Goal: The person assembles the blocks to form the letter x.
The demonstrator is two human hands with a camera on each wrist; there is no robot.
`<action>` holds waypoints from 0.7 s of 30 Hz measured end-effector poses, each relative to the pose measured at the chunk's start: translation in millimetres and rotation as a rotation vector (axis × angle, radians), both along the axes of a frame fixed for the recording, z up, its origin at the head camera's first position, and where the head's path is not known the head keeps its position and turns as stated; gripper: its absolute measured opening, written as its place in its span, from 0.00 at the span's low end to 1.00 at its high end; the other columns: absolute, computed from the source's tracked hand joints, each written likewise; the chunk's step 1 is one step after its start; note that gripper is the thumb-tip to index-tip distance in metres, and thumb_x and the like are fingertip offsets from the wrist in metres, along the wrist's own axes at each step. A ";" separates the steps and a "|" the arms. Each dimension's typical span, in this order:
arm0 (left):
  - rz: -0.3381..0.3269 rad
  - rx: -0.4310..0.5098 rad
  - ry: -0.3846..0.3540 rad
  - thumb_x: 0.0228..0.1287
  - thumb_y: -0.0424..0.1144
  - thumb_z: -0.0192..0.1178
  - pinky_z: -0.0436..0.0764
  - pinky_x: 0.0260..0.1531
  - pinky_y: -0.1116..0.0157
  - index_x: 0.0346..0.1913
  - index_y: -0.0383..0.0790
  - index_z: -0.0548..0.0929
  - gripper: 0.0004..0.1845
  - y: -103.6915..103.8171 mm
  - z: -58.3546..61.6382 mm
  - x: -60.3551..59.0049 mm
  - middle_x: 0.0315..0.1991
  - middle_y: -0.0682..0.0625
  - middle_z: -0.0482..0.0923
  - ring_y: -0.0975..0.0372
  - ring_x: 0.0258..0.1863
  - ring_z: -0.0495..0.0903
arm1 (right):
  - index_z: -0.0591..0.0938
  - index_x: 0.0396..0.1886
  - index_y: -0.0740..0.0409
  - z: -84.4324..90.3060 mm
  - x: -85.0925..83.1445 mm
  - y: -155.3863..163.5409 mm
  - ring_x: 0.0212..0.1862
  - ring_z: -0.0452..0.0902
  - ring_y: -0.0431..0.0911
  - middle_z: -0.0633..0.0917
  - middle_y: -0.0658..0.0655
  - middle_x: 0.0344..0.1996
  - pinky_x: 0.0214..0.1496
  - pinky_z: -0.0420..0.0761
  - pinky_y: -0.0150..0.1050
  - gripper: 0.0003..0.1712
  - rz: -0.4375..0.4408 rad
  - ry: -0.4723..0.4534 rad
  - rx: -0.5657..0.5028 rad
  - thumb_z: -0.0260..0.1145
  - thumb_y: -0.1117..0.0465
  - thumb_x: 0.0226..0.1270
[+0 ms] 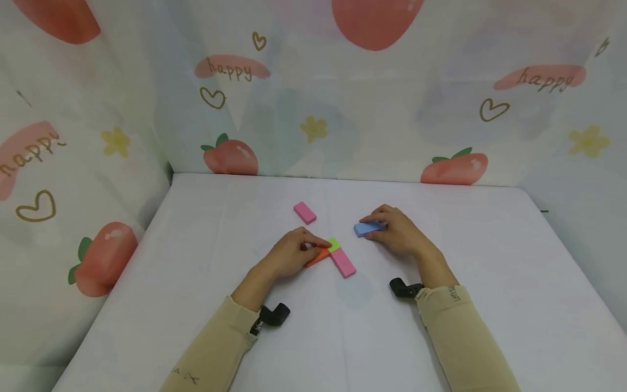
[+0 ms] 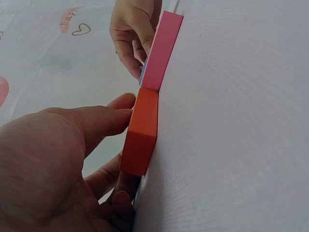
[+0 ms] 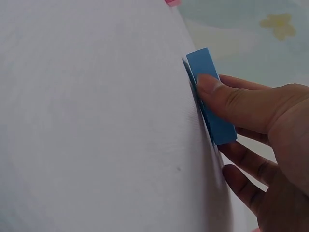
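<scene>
Blocks, flat, coloured, being laid out on the white table [image 1: 206, 228]; landmark for all places here is the long pink block [image 1: 342, 262] near the middle.

Item one: orange block [image 1: 317, 257]. Your left hand [image 1: 289, 256] is pinching it, thumb on one long side and fingers curling round the other, with its end touching the landmark's near-left side. The left wrist view is showing the orange block [image 2: 141, 137] butting end-on against the long pink block [image 2: 161, 50].

Item two: green piece [image 1: 334, 244], sitting at the landmark's far end, just beside your left fingertips.

Item three: blue block [image 1: 366, 228], lying right of and beyond the landmark, apart from it. Your right hand [image 1: 397, 231] is gripping it, thumb pressing its top face, fingers underneath along the edge, as the right wrist view of the blue block [image 3: 210, 94] is showing.

Item four: small pink block [image 1: 305, 212], lying loose beyond the landmark, well apart, untouched.

Step in hand, as it is looking: you are seating the orange block while taking up the blue one. Bringing blue over would be calling for a level carry and a clean edge to meet.

Hard to make out: the green piece is largely covered, so its full shape is not telling; whether blue is lifting off the cloth is unclear.
</scene>
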State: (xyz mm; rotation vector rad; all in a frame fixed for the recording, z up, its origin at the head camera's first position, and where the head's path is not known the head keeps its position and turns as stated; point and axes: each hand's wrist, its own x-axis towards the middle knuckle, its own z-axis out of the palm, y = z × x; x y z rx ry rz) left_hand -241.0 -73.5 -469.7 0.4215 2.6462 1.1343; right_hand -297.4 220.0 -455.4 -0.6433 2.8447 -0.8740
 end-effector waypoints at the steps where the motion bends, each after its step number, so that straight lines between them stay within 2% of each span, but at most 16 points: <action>1: -0.001 -0.001 0.001 0.68 0.46 0.59 0.75 0.33 0.65 0.48 0.74 0.84 0.14 0.0 -0.1 0.0 0.41 0.61 0.74 0.62 0.38 0.73 | 0.85 0.52 0.46 0.2 0.2 -0.1 0.56 0.71 0.52 0.78 0.53 0.50 0.59 0.69 0.52 0.19 0.003 0.003 -0.005 0.73 0.56 0.59; 14: -0.009 -0.004 0.005 0.68 0.47 0.58 0.74 0.33 0.65 0.48 0.75 0.83 0.13 -0.3 -1.3 0.2 0.41 0.61 0.73 0.63 0.38 0.72 | 0.85 0.51 0.45 5.6 3.3 -8.5 0.55 0.71 0.50 0.79 0.52 0.48 0.58 0.69 0.49 0.19 0.044 0.002 -0.014 0.73 0.56 0.57; 21: -0.016 0.008 0.011 0.68 0.46 0.58 0.74 0.33 0.65 0.48 0.72 0.84 0.13 -0.1 0.1 -0.4 0.39 0.60 0.73 0.62 0.37 0.72 | 0.85 0.51 0.44 3.1 4.1 -13.0 0.55 0.71 0.49 0.79 0.51 0.48 0.59 0.71 0.50 0.19 0.057 -0.021 0.004 0.73 0.56 0.58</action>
